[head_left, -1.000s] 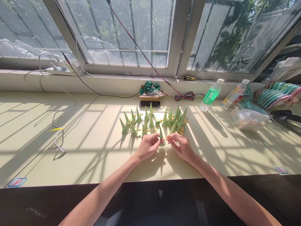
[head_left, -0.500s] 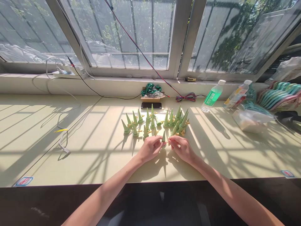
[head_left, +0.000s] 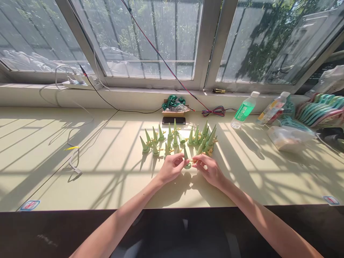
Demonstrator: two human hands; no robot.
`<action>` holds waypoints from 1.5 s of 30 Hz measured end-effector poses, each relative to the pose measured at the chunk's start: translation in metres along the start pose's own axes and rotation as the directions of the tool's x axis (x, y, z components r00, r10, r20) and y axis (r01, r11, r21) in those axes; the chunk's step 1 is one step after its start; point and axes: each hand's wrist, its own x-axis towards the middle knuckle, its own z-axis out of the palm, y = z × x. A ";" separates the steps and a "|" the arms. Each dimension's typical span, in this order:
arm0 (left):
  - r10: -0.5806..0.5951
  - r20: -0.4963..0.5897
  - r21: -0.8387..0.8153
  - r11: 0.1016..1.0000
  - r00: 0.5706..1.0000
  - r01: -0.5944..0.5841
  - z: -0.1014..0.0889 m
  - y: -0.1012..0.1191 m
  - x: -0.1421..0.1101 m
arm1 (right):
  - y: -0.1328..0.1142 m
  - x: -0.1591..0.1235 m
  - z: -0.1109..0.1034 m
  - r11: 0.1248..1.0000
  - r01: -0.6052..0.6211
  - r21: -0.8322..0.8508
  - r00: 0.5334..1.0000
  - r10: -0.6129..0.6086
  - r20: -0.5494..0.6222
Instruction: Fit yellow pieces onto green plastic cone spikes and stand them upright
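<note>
A pale green cone with a round base is held at its lower part between the fingertips of my left hand. It leans slightly left, just above or on the table; I cannot tell which. My right hand is closed in a pinch at the cone's right side, on a small yellowish piece touching or very near the cone. Just beyond my hands stand several similar green cones, many with small yellowish pieces at their sides. One cone among them is tipped over.
Behind the cones lie a black phone and a small box with green material. A green-labelled bottle, another bottle, a plastic tub and pastel hangers stand right. A white cable lies left.
The held cone has tipped slightly left and its base shows more. My right fingers have shifted a little at its side. The whole view has moved slightly.
</note>
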 end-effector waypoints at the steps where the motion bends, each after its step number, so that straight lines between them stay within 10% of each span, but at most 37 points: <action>1: 0.019 0.002 0.020 1.000 1.000 -0.019 0.000 -0.001 0.000 | 0.000 0.000 0.000 1.000 0.003 -0.008 1.000 -0.003 -0.002; 8: 0.190 0.086 0.247 0.947 0.978 -0.206 0.000 -0.002 -0.002 | 0.002 -0.002 0.001 0.997 -0.052 -0.049 0.998 0.053 0.024; 19: 0.162 -0.016 0.194 0.969 0.987 -0.156 0.001 0.001 -0.001 | -0.003 0.001 0.001 0.987 -0.129 -0.094 0.992 0.127 -0.028; 35: 0.243 0.158 0.311 0.908 0.957 -0.282 -0.001 -0.002 -0.006 | 0.002 -0.002 0.009 0.983 -0.136 -0.126 0.991 0.137 -0.002; 45: 0.166 -0.020 0.296 0.943 0.986 -0.152 0.001 0.000 -0.004 | 0.003 -0.002 0.008 0.990 -0.134 -0.040 0.989 0.131 -0.071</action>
